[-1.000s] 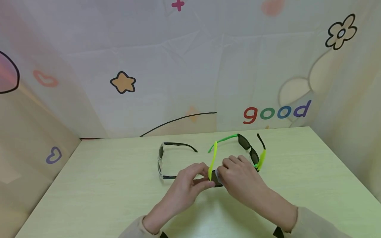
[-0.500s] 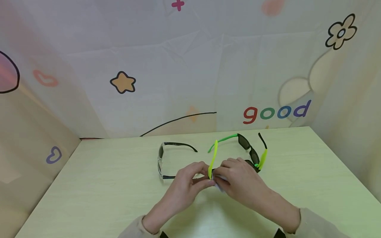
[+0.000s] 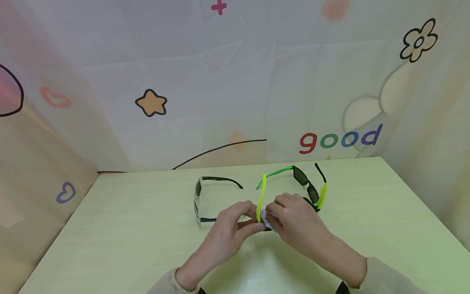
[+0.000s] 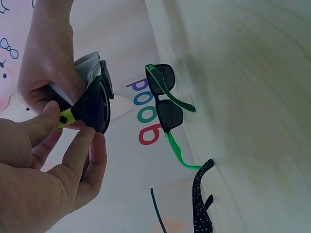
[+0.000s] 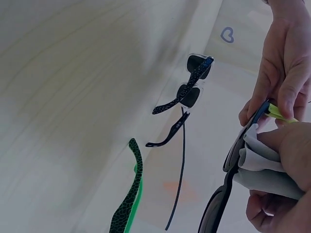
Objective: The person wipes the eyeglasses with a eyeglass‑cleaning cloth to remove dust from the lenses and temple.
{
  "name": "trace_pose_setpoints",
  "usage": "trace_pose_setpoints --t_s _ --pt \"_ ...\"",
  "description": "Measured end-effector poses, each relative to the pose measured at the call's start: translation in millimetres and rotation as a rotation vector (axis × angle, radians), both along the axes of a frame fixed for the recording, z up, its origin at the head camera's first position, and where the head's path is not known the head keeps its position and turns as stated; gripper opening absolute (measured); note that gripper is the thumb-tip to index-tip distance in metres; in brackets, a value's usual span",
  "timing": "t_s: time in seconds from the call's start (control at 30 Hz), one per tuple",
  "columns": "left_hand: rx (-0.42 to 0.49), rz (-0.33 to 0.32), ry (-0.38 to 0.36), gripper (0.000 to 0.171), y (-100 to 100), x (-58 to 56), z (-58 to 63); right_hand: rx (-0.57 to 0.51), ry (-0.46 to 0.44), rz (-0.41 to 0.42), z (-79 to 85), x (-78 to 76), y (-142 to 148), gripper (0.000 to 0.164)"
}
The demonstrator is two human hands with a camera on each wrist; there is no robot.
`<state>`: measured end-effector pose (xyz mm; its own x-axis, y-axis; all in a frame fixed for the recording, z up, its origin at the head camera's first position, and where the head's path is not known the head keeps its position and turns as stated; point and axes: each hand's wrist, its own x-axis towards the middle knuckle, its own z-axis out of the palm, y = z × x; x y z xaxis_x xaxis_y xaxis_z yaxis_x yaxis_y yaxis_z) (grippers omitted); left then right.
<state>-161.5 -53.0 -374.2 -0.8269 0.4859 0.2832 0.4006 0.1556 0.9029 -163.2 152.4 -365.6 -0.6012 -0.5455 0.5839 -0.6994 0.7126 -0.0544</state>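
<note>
Left hand (image 3: 236, 224) is pinching the yellow-armed sunglasses (image 4: 101, 104) between thumb and fingertips beside one hinge, holding them above the desk (image 3: 128, 237). Right hand (image 3: 297, 218) is curling its fingers round a pale cloth (image 5: 262, 182) and pressing it against a lens. Beyond the right hand, green-armed sunglasses (image 3: 300, 175) are resting on the desk; clear-framed sunglasses (image 3: 198, 188) are sitting farther left, one dark arm running partly behind the left hand.

Left hand (image 3: 235, 224) pinches, thumb (image 3: 252, 230) opposing fingers (image 3: 249, 206); right hand (image 3: 297, 218), seemingly curled tight, sits just beside it.
</note>
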Motion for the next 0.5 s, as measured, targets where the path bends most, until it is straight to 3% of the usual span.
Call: trace_pose_setpoints --t_s 0.27,0.5 --pt "-0.020 0.015 0.015 0.012 -1.9 -0.6 0.4 -0.034 -0.001 -0.050 -2.4 2.8 5.2 0.019" --pt "-0.068 0.076 0.061 0.019 -7.7 -3.9 -1.0 -0.103 0.049 -0.056 -0.2 1.6 15.8 0.018"
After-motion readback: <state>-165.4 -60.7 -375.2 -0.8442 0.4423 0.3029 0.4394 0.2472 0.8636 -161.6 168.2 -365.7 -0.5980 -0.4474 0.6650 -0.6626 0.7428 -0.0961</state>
